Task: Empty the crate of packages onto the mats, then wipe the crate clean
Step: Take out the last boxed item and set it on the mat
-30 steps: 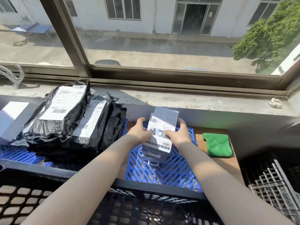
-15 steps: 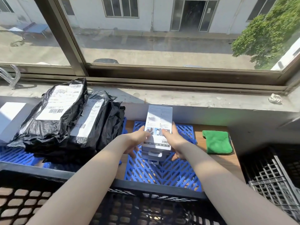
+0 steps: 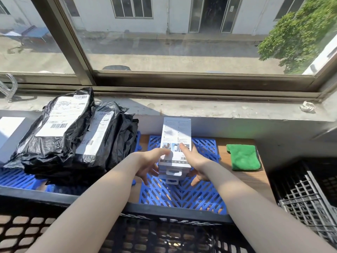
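A stack of white boxes [image 3: 176,141] stands on the right blue mat [image 3: 184,195]. My left hand [image 3: 148,162] is at the stack's left side, thumb on the top box and fingers spread straight. At the right side is my right hand [image 3: 196,161], with its index finger lying on the top box and its other fingers splayed. Black bagged packages [image 3: 63,143] with white labels are piled on the left blue mat [image 3: 12,179]. The black crate [image 3: 164,216] is right below me; most of its inside is hidden by my arms.
A folded green cloth [image 3: 243,157] lies on the wooden tabletop [image 3: 259,181] right of the mat. Another black crate [image 3: 306,194] stands at the far right. A concrete window sill [image 3: 218,108] and the window run along the back.
The stack of boxes came down onto the blue mat and now stands level. My fingers have loosened from gripping its sides to spread out beside it.
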